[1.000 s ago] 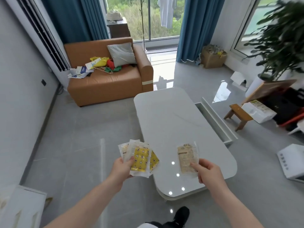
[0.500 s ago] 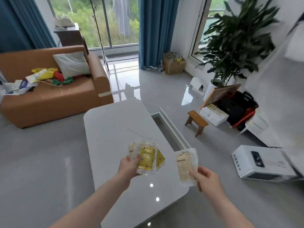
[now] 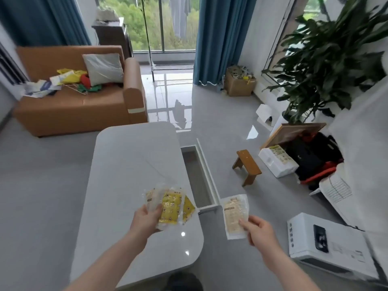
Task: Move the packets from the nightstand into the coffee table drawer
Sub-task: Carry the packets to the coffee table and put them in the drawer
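- The grey tiled floor (image 3: 42, 185) fills most of the view, glossy enough to mirror the window.
- An orange sofa (image 3: 73, 106) stands at the far left, with a grey cushion (image 3: 104, 68) and a heap of coloured cloth and papers on its seat.
- A large leafy plant (image 3: 327, 59) rises at the far right, beside blue curtains (image 3: 218, 38).
- The white coffee table (image 3: 130, 164) sits in the middle, its top bare and shiny.
- The coffee table drawer (image 3: 199, 179) is pulled out from the table's right side; its inside looks grey.
- A white appliance (image 3: 327, 244) lies on the floor at the lower right.
- A small wooden stool (image 3: 247, 166) stands on the floor, right of the drawer and apart from it.
- The left hand (image 3: 147, 219) holds a fanned bunch of yellow packets (image 3: 171, 206) over the table's near right part, thumb on top, fingers curled beneath.
- The right hand (image 3: 260, 229) pinches a single pale packet (image 3: 235, 215) by its lower corner between thumb and fingers, above the floor just beside the drawer's near end.
- A dark shoe (image 3: 182, 280) shows at the bottom edge.
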The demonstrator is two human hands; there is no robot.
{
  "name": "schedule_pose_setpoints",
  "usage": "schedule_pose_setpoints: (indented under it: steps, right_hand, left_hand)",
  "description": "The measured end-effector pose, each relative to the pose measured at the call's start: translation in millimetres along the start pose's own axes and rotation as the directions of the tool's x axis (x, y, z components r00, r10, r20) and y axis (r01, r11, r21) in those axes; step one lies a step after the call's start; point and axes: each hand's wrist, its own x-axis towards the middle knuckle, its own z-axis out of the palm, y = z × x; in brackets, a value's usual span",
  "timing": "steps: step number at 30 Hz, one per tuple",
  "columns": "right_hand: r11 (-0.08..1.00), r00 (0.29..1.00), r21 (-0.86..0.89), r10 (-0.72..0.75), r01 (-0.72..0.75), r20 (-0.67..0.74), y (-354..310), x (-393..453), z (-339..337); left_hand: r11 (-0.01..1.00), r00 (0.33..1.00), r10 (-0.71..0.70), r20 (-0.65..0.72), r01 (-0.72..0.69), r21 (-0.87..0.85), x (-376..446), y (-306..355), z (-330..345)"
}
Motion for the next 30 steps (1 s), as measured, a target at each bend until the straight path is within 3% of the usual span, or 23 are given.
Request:
schedule_pose_setpoints:
  steps: [5, 11, 19, 23, 30]
  right_hand:
    - [0.993, 0.991, -0.069, 0.097, -0.091, 0.089, -1.5, 61.5, -20.2]
    - [0.978, 0.993, -0.193, 0.098, -0.085, 0.061, -18.1, 143.8, -33.8]
    - [0.939, 0.978, -0.287, 0.205, -0.188, 0.028, -28.5, 233.0, -64.5]
    - [0.907, 0.966, -0.38, 0.237, -0.184, 0.1, -52.6, 297.3, -66.3]
    - [0.83, 0.931, -0.55, 0.27, -0.096, 0.245, -69.7, 411.1, -58.1]
  left_hand:
    - [0.994, 0.987, -0.069, -0.143, 0.056, -0.098, -3.4, -9.8, 6.2]
    - [0.982, 0.963, -0.118, -0.244, 0.077, -0.172, 39.4, 2.9, 52.0]
    - [0.991, 0.963, -0.088, -0.254, 0.058, -0.123, 107.4, 40.2, 139.4]
    - [0.993, 0.95, -0.089, -0.299, 0.06, -0.106, 137.3, 54.5, 178.2]
    - [0.966, 0.861, -0.231, -0.453, 0.147, -0.212, 163.2, 67.0, 226.9]
